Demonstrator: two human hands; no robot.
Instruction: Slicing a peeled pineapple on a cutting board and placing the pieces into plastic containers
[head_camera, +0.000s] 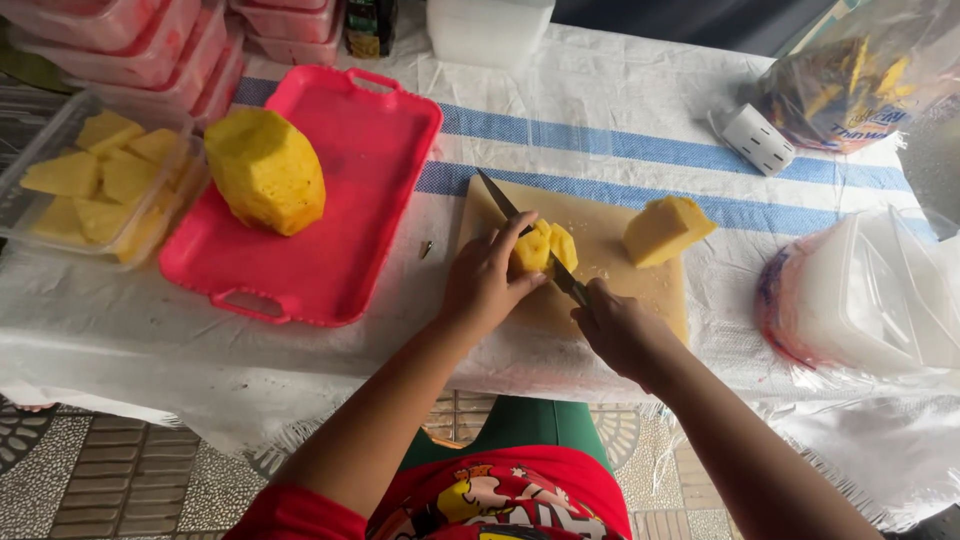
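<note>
My left hand (486, 277) presses down on a small yellow pineapple piece (545, 247) on a wooden cutting board (610, 235). My right hand (618, 328) grips the handle of a long knife (505, 207), and its blade runs through the piece toward the board's far left corner. A larger pineapple chunk (665, 229) lies on the board to the right, apart from both hands.
A peeled whole pineapple (264, 170) sits on a pink tray (370, 190) at left. A clear container of pineapple pieces (95, 180) is beside it. Stacked lidded boxes (150, 45) stand behind. A bag of clear containers (865, 295) lies at right.
</note>
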